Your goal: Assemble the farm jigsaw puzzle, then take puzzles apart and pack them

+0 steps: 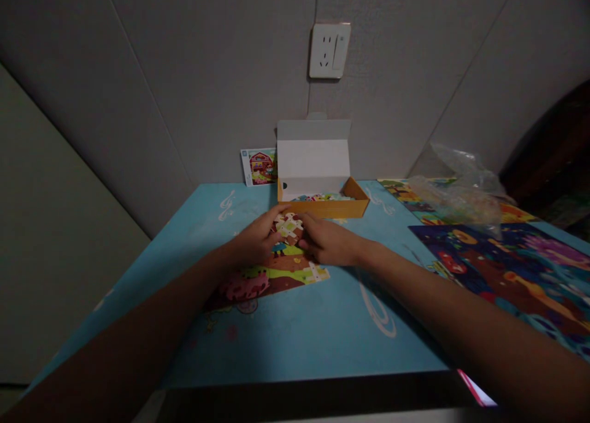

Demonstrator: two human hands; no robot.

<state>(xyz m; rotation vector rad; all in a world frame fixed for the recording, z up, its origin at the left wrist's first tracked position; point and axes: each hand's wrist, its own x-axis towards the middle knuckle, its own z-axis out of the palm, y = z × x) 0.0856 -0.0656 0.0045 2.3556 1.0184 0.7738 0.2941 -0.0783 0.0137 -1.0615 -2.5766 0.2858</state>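
A partly built, colourful jigsaw puzzle [276, 272] lies flat on the light blue table [299, 337]. My left hand [255, 238] rests on its upper left part, fingers curled over a red and white piece [289, 225]. My right hand [329, 241] lies on the puzzle's upper right edge, fingers pressed against the same piece. Both hands meet at that piece. Just behind them stands an open orange box [329, 206] with a raised white lid and loose puzzle pieces inside.
A picture card [259, 166] leans on the wall behind the box. At the right lie a finished dark puzzle [507, 275], another colourful puzzle [405, 195] and a clear plastic bag [456, 192]. A wall socket [329, 50] is above.
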